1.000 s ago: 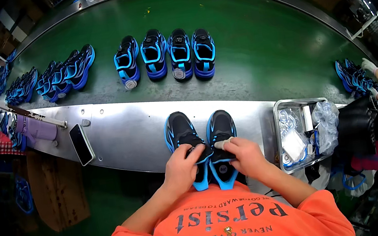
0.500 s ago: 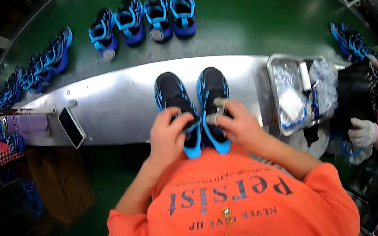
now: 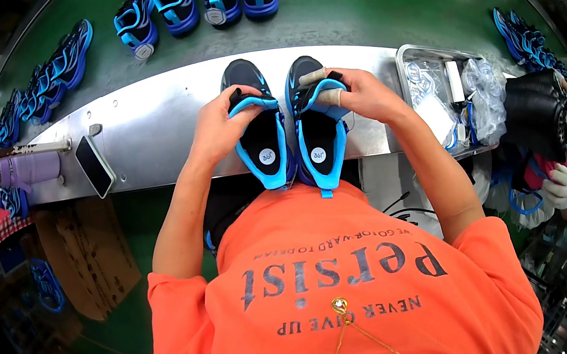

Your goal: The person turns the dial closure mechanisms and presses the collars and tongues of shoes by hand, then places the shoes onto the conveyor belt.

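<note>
Two black sneakers with bright blue trim stand side by side on the metal bench top, toes pointing away from me and heels against my orange shirt. My left hand is closed on the tongue of the left sneaker, thumb inside the opening. On the right sneaker, my right hand grips the tongue, pulling it up and outward; beige covers wrap two of its fingers. Both openings are spread, and a round white sticker shows on each insole.
Several matching sneakers stand in a row on the green table beyond the metal strip. To the left lie a phone and a purple cup. A metal tray of plastic bags sits right, near a co-worker's gloved hand.
Both hands have gone from the sneakers' lacing area to the tongues, which are now pulled open, uncovering the insoles. My view has tilted, shifting the bench upward in the picture.
</note>
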`<control>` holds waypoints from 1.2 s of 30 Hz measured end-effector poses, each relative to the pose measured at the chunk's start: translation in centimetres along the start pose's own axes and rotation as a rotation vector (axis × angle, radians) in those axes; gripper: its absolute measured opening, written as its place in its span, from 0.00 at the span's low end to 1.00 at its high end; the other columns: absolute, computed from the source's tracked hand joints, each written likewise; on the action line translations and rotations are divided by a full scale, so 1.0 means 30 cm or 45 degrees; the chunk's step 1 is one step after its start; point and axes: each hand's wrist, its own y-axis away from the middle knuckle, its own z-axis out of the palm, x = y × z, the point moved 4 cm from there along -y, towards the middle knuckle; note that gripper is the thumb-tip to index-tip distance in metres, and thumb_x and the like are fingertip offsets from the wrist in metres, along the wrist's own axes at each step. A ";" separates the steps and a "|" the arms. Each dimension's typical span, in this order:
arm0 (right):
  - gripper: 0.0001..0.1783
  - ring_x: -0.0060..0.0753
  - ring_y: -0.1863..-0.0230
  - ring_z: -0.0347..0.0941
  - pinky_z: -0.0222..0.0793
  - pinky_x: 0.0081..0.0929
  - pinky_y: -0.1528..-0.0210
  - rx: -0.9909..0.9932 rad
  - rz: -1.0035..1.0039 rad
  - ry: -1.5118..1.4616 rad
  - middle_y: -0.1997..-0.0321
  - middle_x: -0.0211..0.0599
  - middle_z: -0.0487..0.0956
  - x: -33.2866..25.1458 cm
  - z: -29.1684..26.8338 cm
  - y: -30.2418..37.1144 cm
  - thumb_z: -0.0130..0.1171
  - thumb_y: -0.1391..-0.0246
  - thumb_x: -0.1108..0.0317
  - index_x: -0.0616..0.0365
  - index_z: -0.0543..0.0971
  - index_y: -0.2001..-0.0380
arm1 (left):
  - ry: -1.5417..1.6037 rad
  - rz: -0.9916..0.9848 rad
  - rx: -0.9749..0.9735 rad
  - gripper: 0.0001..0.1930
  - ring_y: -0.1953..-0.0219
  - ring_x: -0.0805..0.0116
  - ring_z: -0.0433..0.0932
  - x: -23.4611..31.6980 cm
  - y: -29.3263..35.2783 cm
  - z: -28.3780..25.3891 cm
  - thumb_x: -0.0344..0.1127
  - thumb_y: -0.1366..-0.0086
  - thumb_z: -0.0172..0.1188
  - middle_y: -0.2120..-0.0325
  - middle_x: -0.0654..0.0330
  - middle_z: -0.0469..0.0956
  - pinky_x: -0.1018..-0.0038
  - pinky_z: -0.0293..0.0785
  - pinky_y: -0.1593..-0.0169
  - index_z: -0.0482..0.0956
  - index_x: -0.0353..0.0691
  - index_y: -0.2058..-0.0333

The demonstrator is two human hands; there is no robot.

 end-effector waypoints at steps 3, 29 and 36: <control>0.20 0.23 0.53 0.76 0.70 0.22 0.48 0.071 -0.001 -0.179 0.55 0.31 0.82 0.035 0.011 0.021 0.65 0.46 0.66 0.53 0.81 0.48 | -0.069 -0.030 0.024 0.10 0.58 0.75 0.78 -0.013 -0.015 -0.009 0.28 0.38 0.61 0.63 0.64 0.81 0.76 0.72 0.51 0.80 0.39 0.57; 0.25 0.61 0.57 0.72 0.70 0.48 0.57 0.089 -0.375 0.814 0.60 0.59 0.70 0.005 0.311 0.204 0.70 0.60 0.53 0.49 0.80 0.57 | -0.088 0.196 0.145 0.33 0.35 0.51 0.63 -0.117 0.017 0.137 0.33 0.40 0.65 0.39 0.45 0.66 0.62 0.58 0.34 0.63 0.34 0.37; 0.15 0.19 0.64 0.74 0.72 0.24 0.60 0.157 -0.094 -0.017 0.68 0.27 0.80 -0.160 -0.219 0.221 0.69 0.47 0.56 0.55 0.81 0.64 | 0.564 0.257 0.266 0.23 0.41 0.62 0.70 0.045 0.008 0.072 0.33 0.32 0.55 0.43 0.52 0.71 0.69 0.70 0.43 0.67 0.33 0.39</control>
